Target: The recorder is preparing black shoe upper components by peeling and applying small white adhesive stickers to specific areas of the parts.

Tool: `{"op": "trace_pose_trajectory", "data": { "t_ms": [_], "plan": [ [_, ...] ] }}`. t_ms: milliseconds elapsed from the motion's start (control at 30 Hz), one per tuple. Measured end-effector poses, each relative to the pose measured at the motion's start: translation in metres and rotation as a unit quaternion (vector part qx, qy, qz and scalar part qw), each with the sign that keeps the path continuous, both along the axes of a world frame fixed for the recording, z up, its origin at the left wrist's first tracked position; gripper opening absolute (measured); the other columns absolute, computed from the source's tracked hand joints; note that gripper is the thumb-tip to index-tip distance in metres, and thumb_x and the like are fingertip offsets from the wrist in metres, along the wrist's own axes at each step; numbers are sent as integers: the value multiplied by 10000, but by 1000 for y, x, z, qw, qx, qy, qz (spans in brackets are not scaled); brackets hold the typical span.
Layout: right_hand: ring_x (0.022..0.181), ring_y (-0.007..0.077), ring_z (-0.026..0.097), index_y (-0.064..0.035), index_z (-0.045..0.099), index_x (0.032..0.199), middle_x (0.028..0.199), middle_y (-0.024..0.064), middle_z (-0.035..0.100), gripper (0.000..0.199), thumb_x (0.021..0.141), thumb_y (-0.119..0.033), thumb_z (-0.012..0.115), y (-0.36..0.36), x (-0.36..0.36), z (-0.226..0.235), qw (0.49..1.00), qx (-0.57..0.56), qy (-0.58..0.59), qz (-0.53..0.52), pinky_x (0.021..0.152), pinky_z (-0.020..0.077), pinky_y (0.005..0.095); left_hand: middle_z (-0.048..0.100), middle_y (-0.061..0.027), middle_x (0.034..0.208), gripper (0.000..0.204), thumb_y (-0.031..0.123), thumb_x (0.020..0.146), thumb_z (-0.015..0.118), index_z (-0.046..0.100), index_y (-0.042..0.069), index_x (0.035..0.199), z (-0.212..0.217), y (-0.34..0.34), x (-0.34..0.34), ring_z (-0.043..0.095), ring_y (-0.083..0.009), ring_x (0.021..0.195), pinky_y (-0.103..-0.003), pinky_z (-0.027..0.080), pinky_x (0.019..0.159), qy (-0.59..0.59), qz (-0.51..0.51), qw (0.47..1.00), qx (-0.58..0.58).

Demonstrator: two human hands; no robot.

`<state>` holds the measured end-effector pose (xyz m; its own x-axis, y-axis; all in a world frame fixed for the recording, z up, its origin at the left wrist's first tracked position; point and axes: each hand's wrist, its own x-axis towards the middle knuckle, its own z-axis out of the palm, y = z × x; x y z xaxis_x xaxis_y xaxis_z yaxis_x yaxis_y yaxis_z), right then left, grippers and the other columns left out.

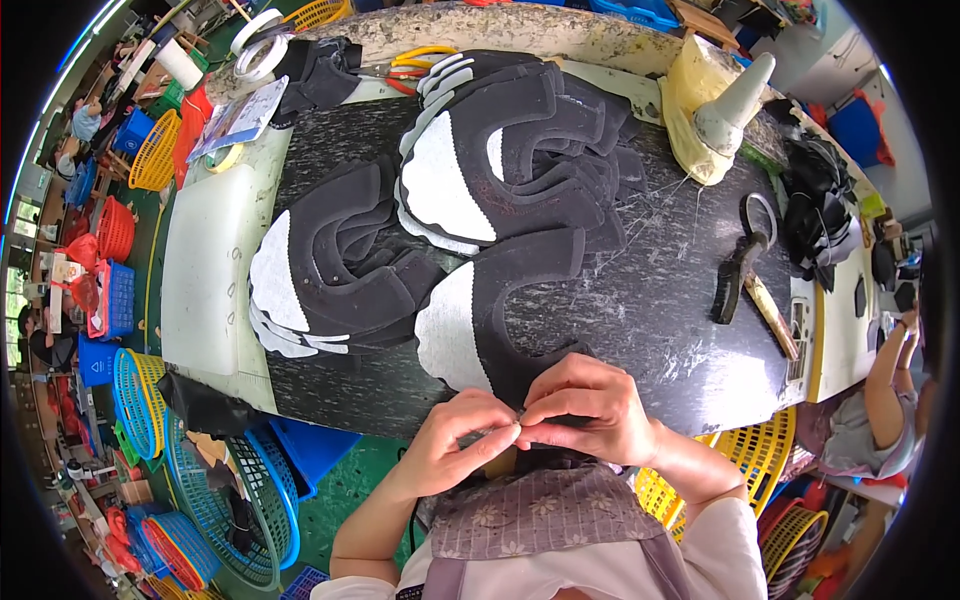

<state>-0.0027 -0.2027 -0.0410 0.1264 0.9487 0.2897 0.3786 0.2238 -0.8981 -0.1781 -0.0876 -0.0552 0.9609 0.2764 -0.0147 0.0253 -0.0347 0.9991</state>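
Both the left hand [455, 440] and right hand [590, 405] pinch the near edge of a black-and-white shoe upper [500, 315]. It looks light, soft and floppy, best held at its edge.

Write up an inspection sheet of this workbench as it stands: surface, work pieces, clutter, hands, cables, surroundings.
Surface: dark, scratched work mat on a pale bench.
Work pieces: black-and-white shoe upper piece at the near edge, pinched by both hands; two stacks of similar pieces, left stack and rear stack.
Clutter: hammer, scissors, tape rolls, yellow glue pot with cone nozzle, black scraps at right.
Hands: left hand and right hand meet fingertip to fingertip on the piece's edge.
Cables: nothing seen.
Surroundings: coloured plastic baskets on a green floor; another person's arm at right.
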Motion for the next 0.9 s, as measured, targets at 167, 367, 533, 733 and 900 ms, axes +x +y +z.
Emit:
{"op": "trace_pose_trajectory", "data": {
  "t_ms": [167, 367, 533, 733, 900],
  "plan": [
    [794, 170, 596, -69, 680, 841, 881, 45, 592, 139, 719, -75, 746, -5, 4, -2, 994, -46, 85, 46, 673, 496, 290, 625, -91, 765, 111, 70, 841, 587, 646, -24, 836, -3, -6, 0, 554, -195, 780, -326, 419, 781, -19, 31, 999, 19],
    [834, 148, 582, -16, 632, 886, 928, 72, 578, 71, 825, -49, 650, -8, 4, -5, 957, -151, 229, 91, 743, 483, 279, 613, -65, 771, 129, 98, 889, 550, 633, 7, 852, 8, 1, -8, 574, -158, 725, -282, 444, 673, 32, 56, 998, 9],
    [855, 133, 621, 35, 588, 891, 923, 97, 628, 86, 829, -9, 629, -4, 9, -18, 947, -164, 276, -25, 778, 511, 251, 472, -52, 733, 197, 201, 772, 678, 565, 48, 823, 15, 60, 20, 479, -172, 690, -302, 356, 654, 112, 248, 844, 463],
    [755, 142, 654, -9, 669, 881, 851, 67, 667, 89, 797, 11, 648, 1, 5, -21, 981, -154, 113, -21, 664, 535, 239, 465, -25, 712, 360, 185, 589, 802, 492, 74, 734, 15, 75, 30, 470, -171, 696, -309, 343, 678, 148, 98, 896, 406],
    [770, 145, 654, -7, 671, 891, 860, 73, 673, 106, 787, 11, 659, 0, 8, -21, 990, -115, 77, -30, 674, 531, 247, 544, -1, 715, 292, 107, 742, 716, 549, -9, 952, 14, 46, 15, 500, -47, 650, -214, 406, 566, 78, 147, 981, -97]
  ]
}}
